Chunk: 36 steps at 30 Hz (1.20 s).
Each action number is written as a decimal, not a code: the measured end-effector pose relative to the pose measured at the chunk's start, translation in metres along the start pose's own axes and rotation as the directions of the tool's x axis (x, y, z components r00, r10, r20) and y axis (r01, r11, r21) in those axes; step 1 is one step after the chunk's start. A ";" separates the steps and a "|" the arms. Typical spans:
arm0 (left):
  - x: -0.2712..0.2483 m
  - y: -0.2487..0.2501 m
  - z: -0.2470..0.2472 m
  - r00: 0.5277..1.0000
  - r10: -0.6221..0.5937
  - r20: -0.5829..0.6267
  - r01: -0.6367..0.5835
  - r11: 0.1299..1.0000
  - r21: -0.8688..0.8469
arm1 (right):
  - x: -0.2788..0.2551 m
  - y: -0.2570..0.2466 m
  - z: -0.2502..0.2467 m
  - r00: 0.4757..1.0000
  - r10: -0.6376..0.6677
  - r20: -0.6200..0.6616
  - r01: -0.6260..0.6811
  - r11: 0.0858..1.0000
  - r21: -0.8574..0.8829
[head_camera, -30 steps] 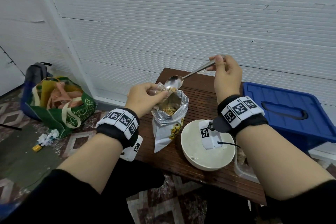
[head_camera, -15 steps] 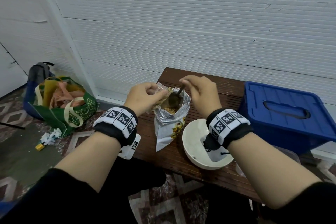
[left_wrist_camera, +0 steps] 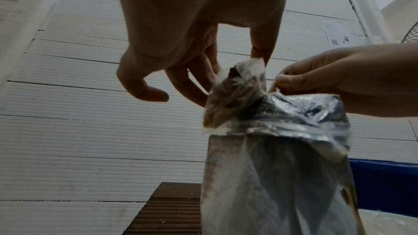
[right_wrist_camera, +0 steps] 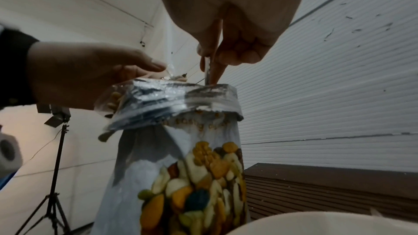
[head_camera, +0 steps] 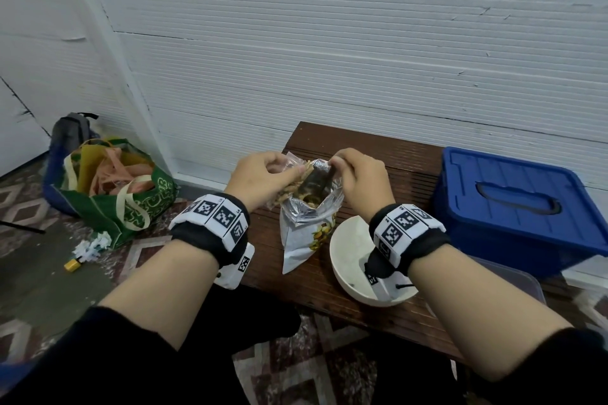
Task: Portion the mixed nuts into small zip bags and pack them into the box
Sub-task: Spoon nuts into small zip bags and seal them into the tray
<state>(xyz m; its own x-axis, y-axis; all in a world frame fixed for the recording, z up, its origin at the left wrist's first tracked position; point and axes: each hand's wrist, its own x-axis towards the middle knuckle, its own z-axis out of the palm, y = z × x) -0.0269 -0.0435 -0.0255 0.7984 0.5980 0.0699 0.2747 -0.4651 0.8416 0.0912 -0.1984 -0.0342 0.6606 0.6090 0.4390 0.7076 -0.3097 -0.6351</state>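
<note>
Meanwhile, spoon is dipping into nut pouch (head_camera: pixel 307 227)

Right hand (head_camera: pixel 360 179) is gripping spoon (right_wrist_camera: pixel 207 70) handle-up, plunging toward 6 o'clock; left hand (head_camera: pixel 260 179) is pinching zip bag (head_camera: pixel 291 181) at 9 o'clock.

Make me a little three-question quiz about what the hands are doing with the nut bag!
1. True or false: the right hand holds a spoon dipped into the nut bag.
2. What does the left hand pinch? A) the bowl B) a small clear bag with nuts C) the blue box
3. Fill in: the blue box's lid is ____.

Key: 1 true. 2 B. 3 on.
</note>
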 end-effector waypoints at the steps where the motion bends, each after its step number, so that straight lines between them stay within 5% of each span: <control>1: 0.000 -0.001 -0.001 1.000 -0.001 -0.004 0.001 1.000 0.002 | 0.000 0.000 0.001 0.999 0.050 -0.020 -0.049 0.998 0.035; 13: -0.006 0.006 -0.005 0.999 0.016 -0.037 -0.015 1.000 0.009 | 0.013 0.003 -0.016 0.859 0.496 -0.126 -0.454 0.853 0.256; 24: -0.007 0.006 -0.014 1.000 -0.022 -0.012 0.022 0.999 -0.026 | 0.032 0.003 -0.041 0.824 0.502 -0.264 -0.447 0.861 0.244; 31: -0.006 0.009 -0.013 0.999 -0.003 0.035 -0.001 0.994 0.107 | 0.043 0.002 -0.058 0.793 0.530 -0.301 -0.458 0.844 0.280; 36: -0.003 0.014 -0.007 0.999 0.009 0.044 -0.018 0.979 0.205 | 0.047 -0.004 -0.052 0.820 0.513 -0.253 -0.447 0.851 0.276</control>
<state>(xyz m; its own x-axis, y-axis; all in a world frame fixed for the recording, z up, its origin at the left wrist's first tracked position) -0.0288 -0.0476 -0.0100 0.8236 0.5646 0.0543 0.3641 -0.5997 0.7126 0.1324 -0.2065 0.0224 0.9684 0.1561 0.1945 0.2370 -0.3340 -0.9123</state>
